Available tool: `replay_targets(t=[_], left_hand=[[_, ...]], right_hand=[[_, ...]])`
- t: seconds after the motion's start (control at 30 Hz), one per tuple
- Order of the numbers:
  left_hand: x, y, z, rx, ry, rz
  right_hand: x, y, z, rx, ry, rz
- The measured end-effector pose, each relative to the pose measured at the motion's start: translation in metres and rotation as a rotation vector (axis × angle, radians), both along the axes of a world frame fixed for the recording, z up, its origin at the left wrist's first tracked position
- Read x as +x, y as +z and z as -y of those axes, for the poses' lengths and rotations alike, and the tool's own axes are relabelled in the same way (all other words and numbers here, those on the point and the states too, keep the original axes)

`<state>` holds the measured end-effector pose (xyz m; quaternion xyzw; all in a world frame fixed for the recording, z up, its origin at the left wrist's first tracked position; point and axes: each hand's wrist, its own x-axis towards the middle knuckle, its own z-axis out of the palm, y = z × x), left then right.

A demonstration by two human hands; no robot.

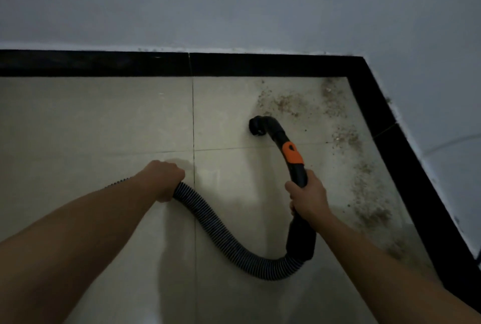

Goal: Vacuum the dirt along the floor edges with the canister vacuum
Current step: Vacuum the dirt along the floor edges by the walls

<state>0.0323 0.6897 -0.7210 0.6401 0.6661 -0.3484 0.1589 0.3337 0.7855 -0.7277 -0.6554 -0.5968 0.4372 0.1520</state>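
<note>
My right hand (308, 197) is closed around the black vacuum handle (292, 157), just below its orange slider. The curved handle ends in a round black nozzle (256, 127) that points down at the tile, just left of the dirt. A ribbed grey-black hose (226, 240) loops from the handle's lower end across the floor to my left hand (165, 180), which grips it. Brown dirt (335, 115) is scattered in the corner and runs along the right-hand floor edge (372, 209). The canister itself is out of view.
Beige floor tiles (104, 120) meet a black skirting strip (104, 63) along the far wall and another black strip (406, 157) along the right wall. The two grey walls form a corner at the upper right.
</note>
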Motion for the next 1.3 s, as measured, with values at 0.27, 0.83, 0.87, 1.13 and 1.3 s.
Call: replay_targets(t=[0.27,0.83,0.87,1.13,1.3], left_hand=[[-0.011,-0.004,-0.026,-0.105,-0.124,-0.022],[0.009,0.071,-0.067,-0.173,0.042,-0.111],[0.015,0.075,-0.073,-0.187,0.033,-0.115],[0.032,0.072,-0.125,-0.098,-0.024,-0.091],[0.012,0.066,-0.140,0.024,0.071,-0.025]], right_hand=[[0.002,0.005,-0.022,0.069,-0.206,0.088],[-0.030,0.012,-0.047,-0.032,0.014,0.011],[-0.026,0.014,-0.044,-0.039,0.013,0.015],[0.008,0.010,-0.055,-0.031,-0.275,0.020],[0.001,0.006,-0.126,0.039,-0.286,0.039]])
